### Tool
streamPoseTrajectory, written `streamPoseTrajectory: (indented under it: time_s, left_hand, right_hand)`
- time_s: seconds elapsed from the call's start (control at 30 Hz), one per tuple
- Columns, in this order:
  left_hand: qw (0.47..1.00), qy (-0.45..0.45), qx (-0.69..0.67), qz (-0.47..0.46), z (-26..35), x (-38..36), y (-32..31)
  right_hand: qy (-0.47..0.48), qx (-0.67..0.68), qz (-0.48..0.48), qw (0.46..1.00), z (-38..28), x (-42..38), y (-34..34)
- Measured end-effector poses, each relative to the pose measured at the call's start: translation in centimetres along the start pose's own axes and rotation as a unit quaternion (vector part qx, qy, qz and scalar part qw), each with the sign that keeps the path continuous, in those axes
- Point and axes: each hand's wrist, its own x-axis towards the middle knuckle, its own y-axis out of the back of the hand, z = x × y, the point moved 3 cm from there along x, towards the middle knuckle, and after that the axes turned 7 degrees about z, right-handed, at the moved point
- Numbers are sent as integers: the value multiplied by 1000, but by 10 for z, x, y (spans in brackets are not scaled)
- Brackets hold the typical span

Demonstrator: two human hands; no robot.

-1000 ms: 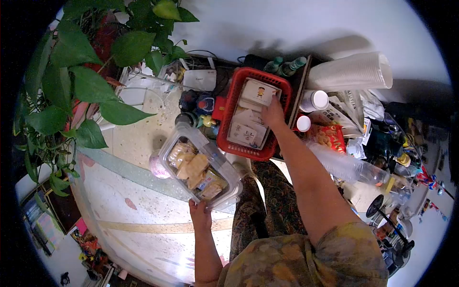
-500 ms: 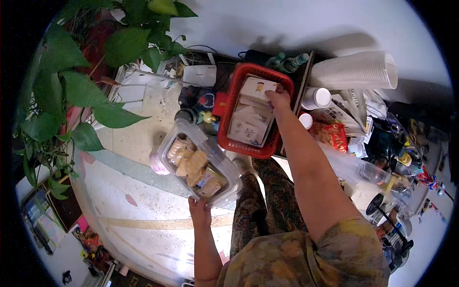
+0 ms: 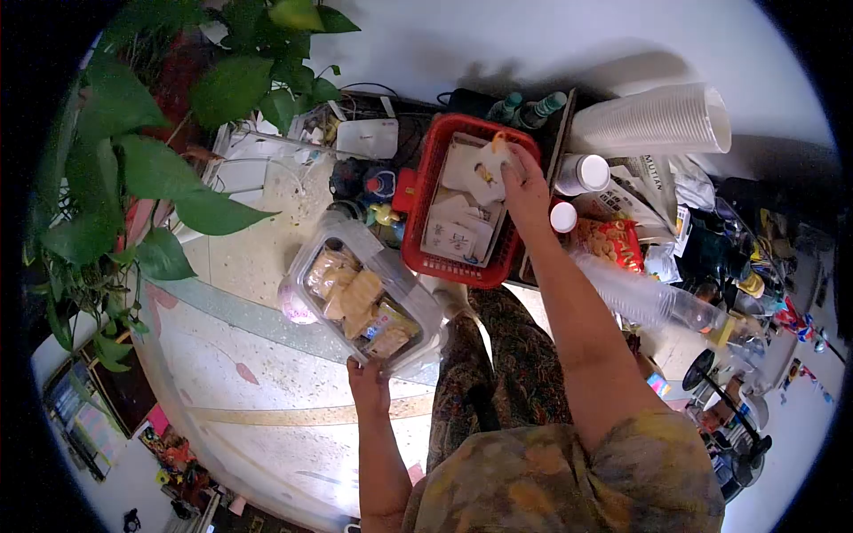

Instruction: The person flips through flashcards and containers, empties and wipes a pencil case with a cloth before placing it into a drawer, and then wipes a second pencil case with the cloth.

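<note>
**Card lifted in the basket, snack box held low**

Our right hand (image 3: 526,182) pinches a picture card (image 3: 488,169) by its edge and holds it tilted above the stack of cards (image 3: 458,233) lying in the red plastic basket (image 3: 418,249); the fingertips are partly hidden behind the card, and its print is too small for us to read. Our left hand (image 3: 367,384) grips the near corner of a clear plastic box (image 3: 362,298) of wrapped biscuits, thumb on top, the other fingers hidden underneath. The box hangs over the speckled floor (image 3: 258,391), just left of the basket. Beyond the basket stand two white-capped jars (image 3: 582,174), an orange snack bag (image 3: 608,249) and a sleeve of stacked plastic cups (image 3: 653,124). Leaves of a pothos plant (image 3: 151,142) cover the upper left, and the clutter at the right edge is too crowded to make out.
</note>
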Motion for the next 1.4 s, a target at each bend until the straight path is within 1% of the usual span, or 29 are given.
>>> streamPoseTrajectory:
  time_s: [0.03,0.07,0.1,0.17,0.2,0.27,0.3,0.33,0.37,0.4,0.47,0.5,0.57,0.6,0.67,0.7,0.77,0.8,0.87,0.93,1.0,1.07,1.2,1.27,1.3,1.37,1.4]
  left_hand:
    - [1000,3,0,-2,0,0,1]
    - [1000,3,0,-2,0,0,2]
    - [1000,6,-6,4,-1,0,3]
    - [1000,8,-12,10,-2,0,6]
    - [1000,6,-18,11,-3,0,8]
    - [1000,6,-24,11,-4,1,11]
    - [1000,9,-14,25,-5,1,14]
    - [999,11,-4,40,-6,2,17]
    - [999,11,-4,40,-5,1,16]
    - [999,10,-7,38,-3,-1,14]
    - [999,9,-9,37,-2,-2,12]
    - [999,6,-13,29,-2,-2,13]
    - [1000,4,-18,23,-2,-3,15]
    - [1000,4,-14,22,-2,-4,14]
    - [1000,4,-14,21,-1,-6,11]
    - [999,8,-10,34,-1,-8,10]
    - [999,13,-6,49,-3,-7,8]
    - [999,8,-16,39,-5,-6,7]
    - [999,5,-25,29,-8,-4,10]
    - [999,25,-14,35,-10,-3,14]
    - [999,22,-12,27,-9,-4,13]
    - [1000,20,-11,19,-9,-5,12]
    - [1000,10,-13,15,-10,-4,12]
    - [1000,8,-20,10,-10,-4,11]
    - [1000,9,-19,13,-10,-4,11]
    - [1000,10,-18,14,-10,-4,8]
    - [999,11,-28,14,-9,-6,5]
  right_hand:
    - [62,-72,-41,995,-3,-3,1]
    - [158,-70,-56,983,-22,-8,5]
    - [158,-70,-56,983,-31,-12,8]
    - [47,13,-148,988,-36,-20,3]
    - [47,14,-148,988,-35,-21,0]
    - [185,-45,-242,952,-39,-28,-14]
    - [186,-45,-240,952,-39,-30,-19]
    - [201,-124,-315,919,-39,-37,-30]
    - [214,-201,-386,875,-38,-44,-39]
    - [214,-201,-385,875,-36,-48,-44]
    - [307,-296,-315,848,-28,-55,-53]
    - [307,-296,-314,848,-20,-56,-56]
    - [190,-312,-294,883,-10,-53,-59]
    - [189,-313,-296,882,-11,-57,-55]
    - [84,-298,-232,922,-13,-63,-35]
    - [86,-299,-233,922,-8,-66,-32]
    - [11,-296,-218,930,11,-74,-28]
    - [11,-296,-218,930,16,-78,-28]
    - [160,-291,-117,936,10,-83,-25]
    - [161,-277,-135,938,6,-82,-25]
    - [163,-262,-151,939,2,-79,-26]
    - [85,-264,-223,935,7,-77,-29]
    - [59,-223,-222,947,9,-67,-26]
    - [123,-243,-276,922,6,-62,-27]
    - [123,-243,-276,922,6,-61,-27]
    - [167,-305,-355,868,6,-62,-33]
    - [168,-304,-354,868,17,-60,-38]
